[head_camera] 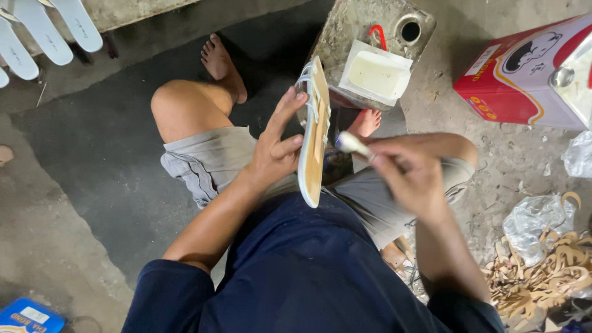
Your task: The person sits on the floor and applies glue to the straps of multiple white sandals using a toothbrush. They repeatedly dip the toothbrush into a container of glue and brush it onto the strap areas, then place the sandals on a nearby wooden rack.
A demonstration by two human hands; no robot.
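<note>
Gluing under way: left hand clamps the sandal sole upright; right hand, blurred, pinches a brush against it. Steady strokes needed.

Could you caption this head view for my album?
Left hand holds a sandal sole on edge; right hand brings a brush to it.

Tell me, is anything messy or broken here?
Nothing looks broken. A jumbled heap of tan cut-out strap pieces lies loose on the concrete floor with crumpled clear plastic bags, and the dented grey metal can looks grimy and stained.
</note>
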